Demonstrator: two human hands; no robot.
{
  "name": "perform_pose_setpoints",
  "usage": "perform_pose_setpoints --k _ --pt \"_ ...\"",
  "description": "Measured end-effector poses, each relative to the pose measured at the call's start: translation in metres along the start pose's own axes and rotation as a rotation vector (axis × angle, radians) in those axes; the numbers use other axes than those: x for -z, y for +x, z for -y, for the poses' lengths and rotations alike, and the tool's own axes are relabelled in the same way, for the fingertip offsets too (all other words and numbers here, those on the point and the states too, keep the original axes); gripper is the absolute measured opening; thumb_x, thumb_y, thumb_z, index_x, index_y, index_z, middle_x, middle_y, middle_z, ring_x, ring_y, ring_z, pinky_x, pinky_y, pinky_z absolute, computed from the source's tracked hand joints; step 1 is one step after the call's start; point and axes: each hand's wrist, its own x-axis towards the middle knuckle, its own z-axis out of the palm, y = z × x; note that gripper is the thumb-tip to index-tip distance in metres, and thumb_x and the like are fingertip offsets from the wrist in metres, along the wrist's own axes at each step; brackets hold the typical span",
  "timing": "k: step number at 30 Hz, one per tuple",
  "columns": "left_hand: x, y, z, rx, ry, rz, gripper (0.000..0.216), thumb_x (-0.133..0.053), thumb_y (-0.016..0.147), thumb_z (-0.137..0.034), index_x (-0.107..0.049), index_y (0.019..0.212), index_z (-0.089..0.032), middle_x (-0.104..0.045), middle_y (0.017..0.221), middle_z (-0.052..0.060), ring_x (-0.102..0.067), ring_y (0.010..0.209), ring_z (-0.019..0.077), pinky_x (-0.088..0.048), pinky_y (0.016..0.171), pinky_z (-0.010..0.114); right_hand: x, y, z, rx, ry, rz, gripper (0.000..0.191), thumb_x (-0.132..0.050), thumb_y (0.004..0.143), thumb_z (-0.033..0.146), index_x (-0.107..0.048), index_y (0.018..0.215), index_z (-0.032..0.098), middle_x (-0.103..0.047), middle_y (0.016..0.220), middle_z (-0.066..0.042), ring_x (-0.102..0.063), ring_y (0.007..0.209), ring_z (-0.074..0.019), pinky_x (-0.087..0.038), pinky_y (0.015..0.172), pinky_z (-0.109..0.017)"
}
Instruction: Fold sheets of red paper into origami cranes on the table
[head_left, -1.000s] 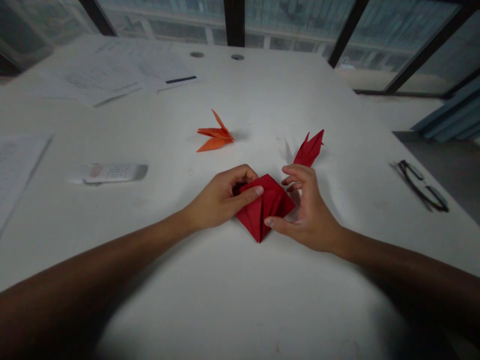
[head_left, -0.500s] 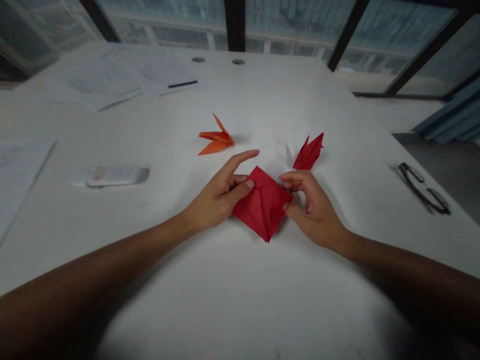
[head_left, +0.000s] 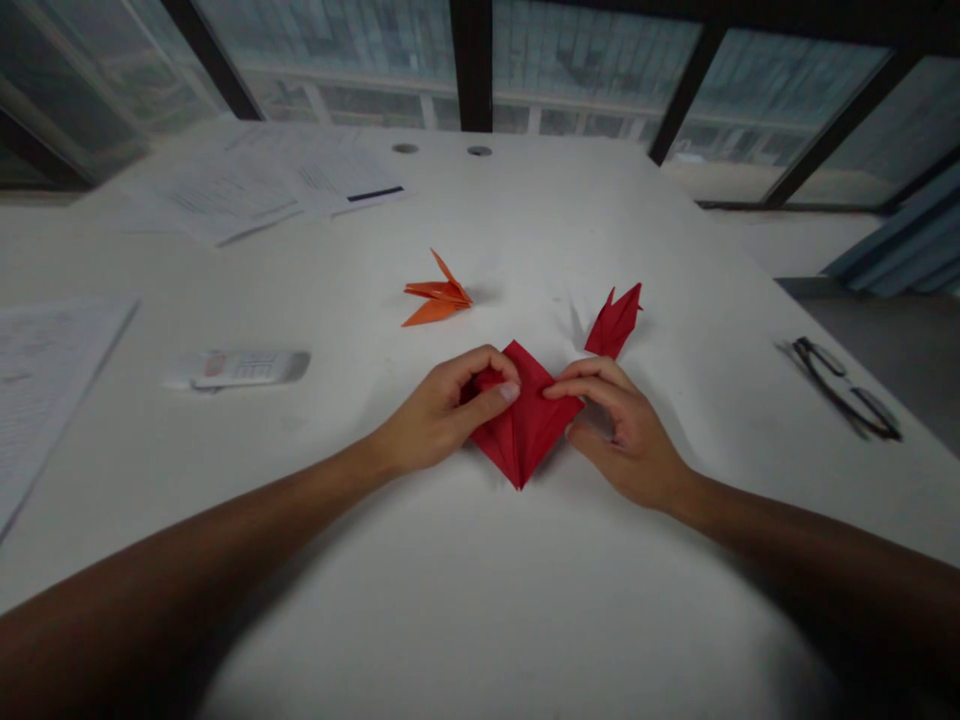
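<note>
Between both hands (head_left: 442,415) (head_left: 634,440), folded red paper (head_left: 528,428) points lengthwise toward the camera.

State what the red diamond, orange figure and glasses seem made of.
Red diamond: apparently paper, mostly matte, judging by its flat, creased folds. Orange figure: likely paper, with thin, pointed folds. Glasses: dark frame, perhaps plastic; too small to be sure.

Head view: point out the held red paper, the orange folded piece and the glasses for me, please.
Held red paper (head_left: 534,422): head view, on its upper face, near the centre crease.
Orange folded piece (head_left: 441,292): head view, on its middle folds.
Glasses (head_left: 831,388): head view, on the dark frame.
</note>
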Motion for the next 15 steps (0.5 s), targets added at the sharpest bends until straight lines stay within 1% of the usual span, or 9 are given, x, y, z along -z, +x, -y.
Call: perform_pose_setpoints --k 3,7,9,12,15 --pt "0.0 0.0 -0.004 0.025 -0.02 -0.007 0.035 -0.058 0.099 -0.048 -0.057 0.084 -0.017 -0.049 0.071 -0.003 -0.041 0.062 0.0107 -0.033 0.056 0.023 0.001 0.0 0.002 -0.004 -0.005 -0.011 0.032 -0.062 0.086 0.007 -0.074 0.109 0.027 -0.061 0.112 -0.006 -0.061 0.108 -0.0225 -0.049 0.099 -0.043" --pt "0.0 0.0 -0.006 0.051 -0.051 -0.001 0.038 -0.057 0.098 -0.049 -0.052 0.077 -0.018 -0.045 0.067 -0.004 -0.038 0.06 0.011 -0.031 0.055 0.023 0.001 -0.001 0.001 -0.027 0.0 -0.002 0.028 -0.061 0.09 0.011 -0.076 0.105 0.029 -0.062 0.113 -0.005 -0.062 0.11 -0.0231 -0.051 0.099 -0.044" --pt "0.001 0.001 -0.005 0.047 -0.064 0.01 0.035 -0.058 0.097 -0.046 -0.052 0.076 -0.018 -0.045 0.067 -0.004 -0.038 0.061 0.0116 -0.032 0.057 0.024 0.001 -0.001 -0.002 -0.046 0.009 -0.059 0.028 -0.06 0.091 0.011 -0.077 0.102 0.03 -0.064 0.111 -0.004 -0.063 0.108 -0.0225 -0.051 0.098 -0.043" --pt "0.004 0.001 -0.002 0.012 -0.08 0.052 0.027 -0.058 0.095 -0.037 -0.053 0.077 -0.018 -0.048 0.073 -0.002 -0.043 0.068 0.0137 -0.035 0.064 0.026 0.001 -0.001 -0.008 -0.079 0.034 -0.16 0.031 -0.057 0.09 0.008 -0.077 0.099 0.031 -0.066 0.109 -0.002 -0.063 0.108 -0.0215 -0.051 0.097 -0.041" --pt "0.008 0.001 0.001 -0.034 -0.086 0.109 0.016 -0.057 0.091 -0.029 -0.058 0.081 -0.017 -0.054 0.08 0.001 -0.048 0.077 0.0169 -0.038 0.071 0.029 0.0 0.0 -0.013 -0.117 0.05 -0.185 0.03 -0.058 0.09 0.009 -0.077 0.101 0.03 -0.066 0.108 -0.002 -0.063 0.107 -0.0213 -0.052 0.093 -0.039"
